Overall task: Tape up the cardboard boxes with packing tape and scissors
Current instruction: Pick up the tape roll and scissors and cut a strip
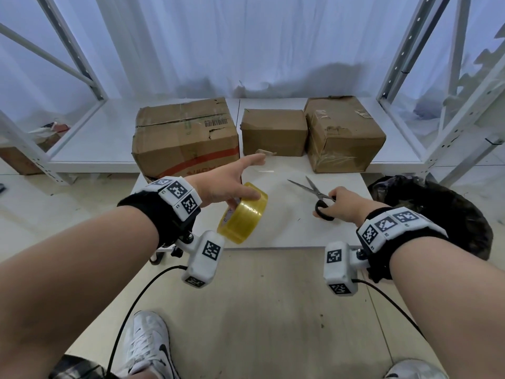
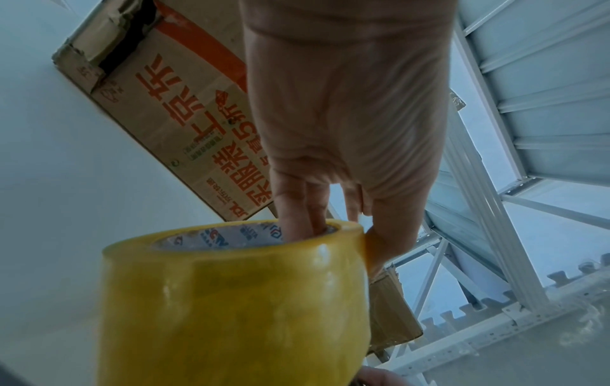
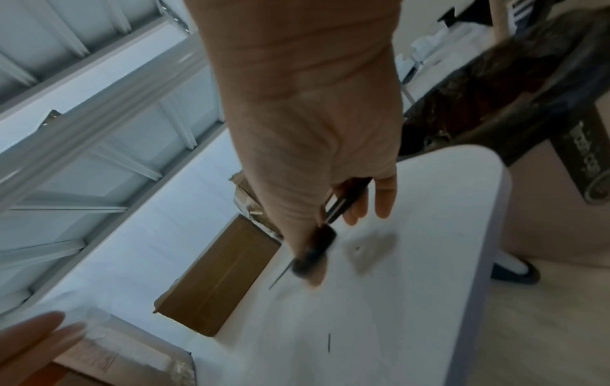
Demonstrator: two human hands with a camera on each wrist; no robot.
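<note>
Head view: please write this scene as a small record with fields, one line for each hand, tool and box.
left hand: holds the yellow packing tape roll, fingers inside its core, index finger stretched forward
right hand: grips the black handles of the scissors
scissors: blades open, pointing away, above the white table
large printed box: left, torn top
small plain box: middle
wrapped box: right, glossy film on its front
boxes: in a row at the table's far edge

Three cardboard boxes (image 1: 185,135), one tape roll (image 1: 243,217), one scissors (image 1: 314,191).
</note>
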